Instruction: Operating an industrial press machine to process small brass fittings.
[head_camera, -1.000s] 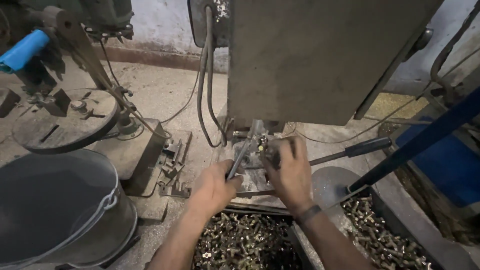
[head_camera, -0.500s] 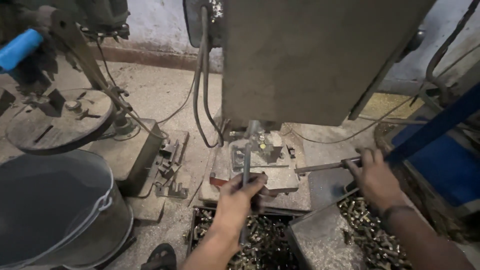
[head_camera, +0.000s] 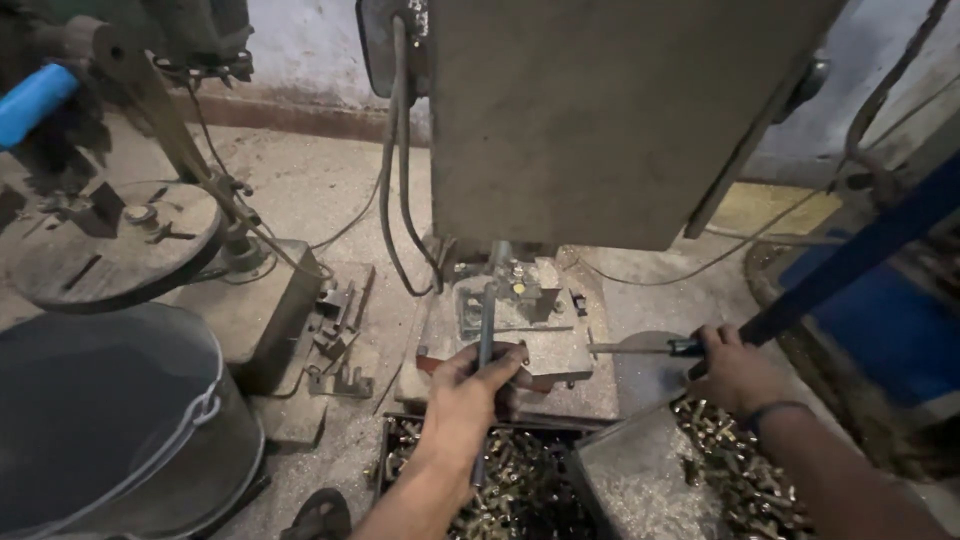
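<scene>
**Inspector:** Starting at your far left: a grey bucket (head_camera: 105, 420) stands on the floor, well apart from your fingers, and beyond it a round slotted machine table (head_camera: 110, 245) with a blue handle (head_camera: 35, 100) above. Confirm what your left hand (head_camera: 470, 385) is doing.

**Operator:** It's on the rod.

**Inspector:** Agreed. Your left fingers (head_camera: 500, 362) are curled shut around a thin metal rod (head_camera: 486, 315), which stands nearly upright and runs from below your fist up toward the fixture (head_camera: 510, 295). That fixture sits just beyond your fingertips, under the large grey machine housing (head_camera: 600, 110). The flat base plate (head_camera: 555, 350) lies just beside your knuckles, to their right. Below your wrist is a dark tray (head_camera: 530, 470) heaped with small metal parts.

**Operator:** And the right hand?

**Inspector:** Your right hand (head_camera: 735, 375) is closed on the dark grip of a horizontal lever (head_camera: 640, 349); its bare shaft runs left from your fingers toward the base plate. A dark band circles your wrist. Under your palm and forearm lies a second heap of small brass-coloured parts (head_camera: 735, 460), next to a grey metal tray surface (head_camera: 640, 480). A blue bar (head_camera: 860, 255) slants up and away from your fingers to the right. Whether your thumb wraps fully round the lever grip, I cannot tell.
</scene>
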